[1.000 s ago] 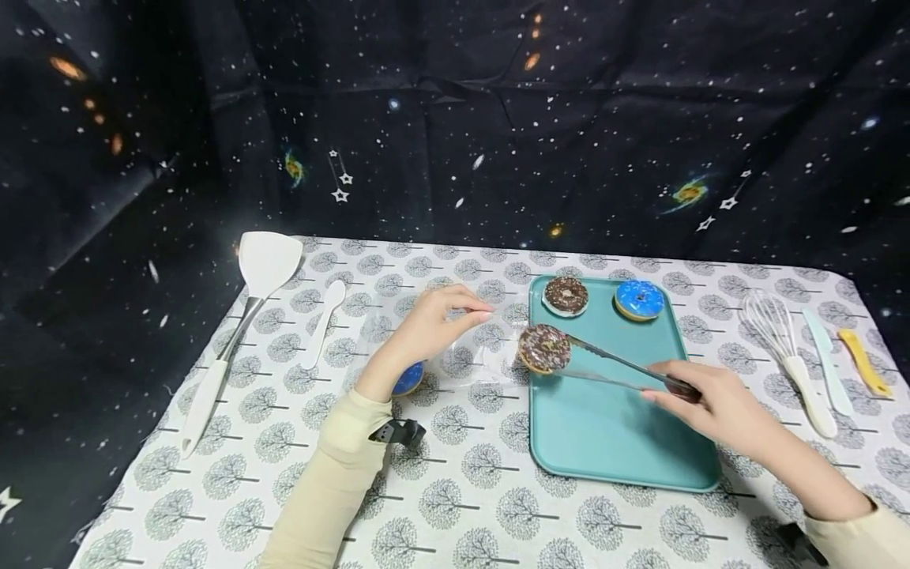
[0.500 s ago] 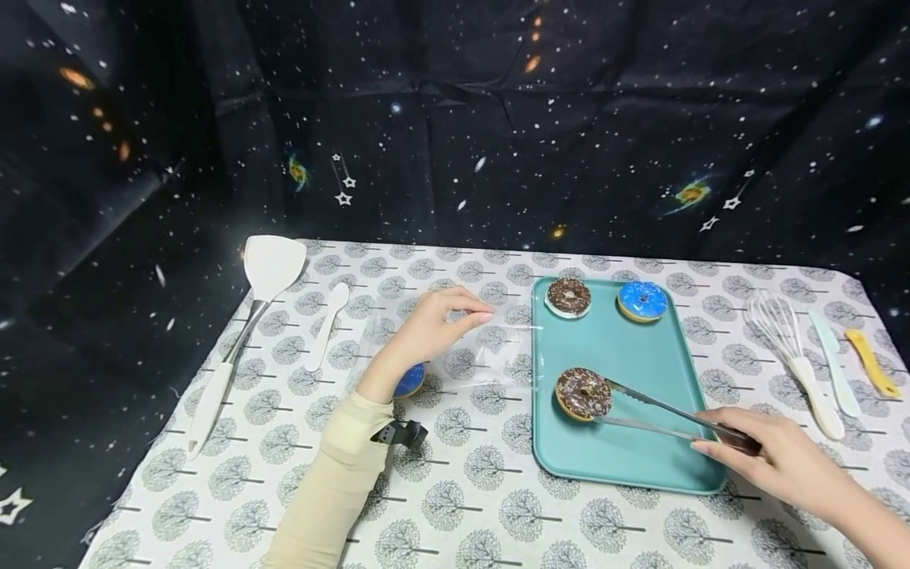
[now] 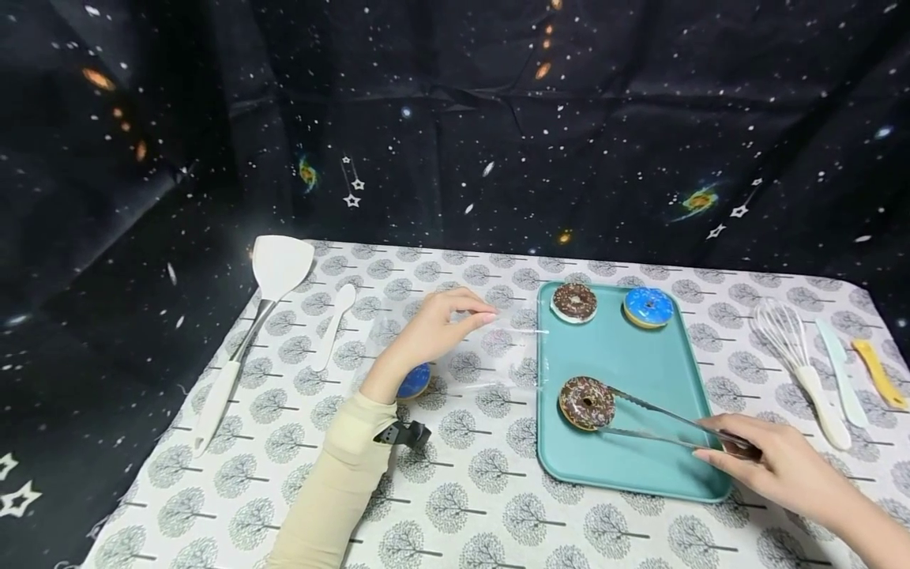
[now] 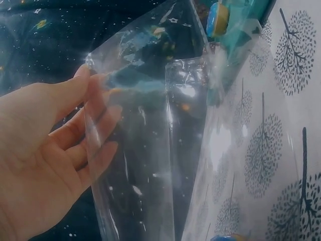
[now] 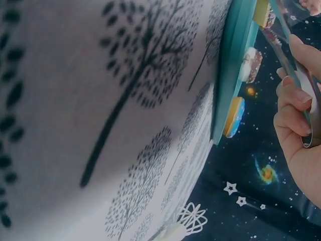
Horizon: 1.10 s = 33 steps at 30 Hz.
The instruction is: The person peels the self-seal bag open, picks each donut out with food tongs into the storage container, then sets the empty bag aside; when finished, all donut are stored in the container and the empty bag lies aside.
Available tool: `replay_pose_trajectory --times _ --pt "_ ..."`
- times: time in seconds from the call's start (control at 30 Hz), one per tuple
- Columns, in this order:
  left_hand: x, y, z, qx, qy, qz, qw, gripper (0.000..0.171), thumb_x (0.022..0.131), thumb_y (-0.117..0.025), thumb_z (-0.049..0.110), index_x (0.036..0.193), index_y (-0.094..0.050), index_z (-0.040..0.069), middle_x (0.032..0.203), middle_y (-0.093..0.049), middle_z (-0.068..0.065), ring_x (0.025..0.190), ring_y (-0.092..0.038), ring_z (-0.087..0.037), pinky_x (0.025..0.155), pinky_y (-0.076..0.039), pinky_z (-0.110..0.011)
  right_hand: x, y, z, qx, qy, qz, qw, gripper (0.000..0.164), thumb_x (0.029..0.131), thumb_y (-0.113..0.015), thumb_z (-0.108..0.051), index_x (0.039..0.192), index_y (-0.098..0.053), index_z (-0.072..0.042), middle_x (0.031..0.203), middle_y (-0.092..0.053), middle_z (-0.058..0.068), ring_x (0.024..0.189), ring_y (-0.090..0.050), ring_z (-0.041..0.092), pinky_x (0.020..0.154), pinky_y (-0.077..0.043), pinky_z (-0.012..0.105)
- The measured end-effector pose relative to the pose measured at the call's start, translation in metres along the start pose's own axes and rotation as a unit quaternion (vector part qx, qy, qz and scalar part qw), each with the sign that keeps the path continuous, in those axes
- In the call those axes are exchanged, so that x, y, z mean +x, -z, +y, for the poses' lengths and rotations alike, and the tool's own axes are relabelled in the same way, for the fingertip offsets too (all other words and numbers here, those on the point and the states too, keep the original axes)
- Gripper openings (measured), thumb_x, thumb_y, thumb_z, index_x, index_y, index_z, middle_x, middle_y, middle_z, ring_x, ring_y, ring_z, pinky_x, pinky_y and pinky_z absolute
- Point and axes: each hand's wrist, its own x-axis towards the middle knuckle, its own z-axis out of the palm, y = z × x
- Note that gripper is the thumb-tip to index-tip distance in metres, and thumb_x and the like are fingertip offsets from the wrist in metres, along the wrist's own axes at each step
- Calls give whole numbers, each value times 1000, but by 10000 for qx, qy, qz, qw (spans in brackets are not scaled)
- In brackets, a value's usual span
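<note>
My left hand (image 3: 442, 325) pinches the edge of a clear plastic bag (image 4: 143, 135) between thumb and index finger; the other fingers show loosely bent behind the film in the left wrist view. A blue donut (image 3: 415, 382) lies near the left wrist, partly hidden by it. My right hand (image 3: 778, 462) grips metal tongs (image 3: 650, 405). Their tips are at the right side of a chocolate donut (image 3: 574, 393) with sprinkles, over the near left part of the teal tray (image 3: 626, 359). Another chocolate donut (image 3: 564, 304) and a blue donut (image 3: 648, 307) sit along the tray's far end.
On the left lie a white spatula (image 3: 280, 267) and a small white spoon (image 3: 334, 325). Right of the tray are a whisk (image 3: 810, 391), a pale green knife (image 3: 842, 379) and a yellow utensil (image 3: 879, 375). A dark star-patterned cloth (image 3: 455, 142) hangs behind the table.
The tongs and chocolate donut have moved right and toward me, from the bag's edge at the tray's left rim to over the tray. The left hand has kept its hold on the bag.
</note>
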Motion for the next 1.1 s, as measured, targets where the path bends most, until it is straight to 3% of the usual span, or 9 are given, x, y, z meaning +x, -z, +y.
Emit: replay_pose_trajectory --times 0.2,0.53,0.7,0.9,1.1 --pt "0 0 1 96 -73 17 9999 21 90 -62 28 103 -72 14 100 -66 6 89 -57 -10 76 -49 -28 1 -2 1 91 251 88 9996 37 67 -83 -13 100 -67 -17 63 -34 -21 52 -28 -6 49 -23 9" --pt "-1 0 1 123 -48 -3 9999 20 90 -63 27 103 -72 16 100 -66 7 91 -57 -8 79 -48 -28 -2 4 0 -5 -340 140 9993 40 67 -84 -19 104 -68 -20 61 -34 -18 52 -29 -3 48 -24 11" --pt "-1 0 1 143 -50 -11 9999 19 90 -63 27 102 -73 16 100 -66 6 94 -58 -10 82 -49 -32 2 6 1 -52 -441 221 9988 41 67 -84 -20 105 -68 -23 60 -36 -17 51 -31 -2 47 -26 11" --pt "-1 -1 1 127 -61 -53 9999 19 90 -62 26 102 -73 15 102 -67 4 98 -58 -13 87 -49 -40 22 2 -4 -68 -197 183 9996 40 70 -82 -22 107 -68 -20 62 -38 -18 52 -31 -2 47 -27 12" --pt "-1 0 2 122 -191 -175 9996 20 91 -62 26 103 -73 14 102 -67 4 93 -58 -11 86 -49 -41 59 -9 -12 -49 216 236 9995 41 71 -81 -22 109 -67 -18 63 -37 -17 52 -30 -2 47 -29 15"
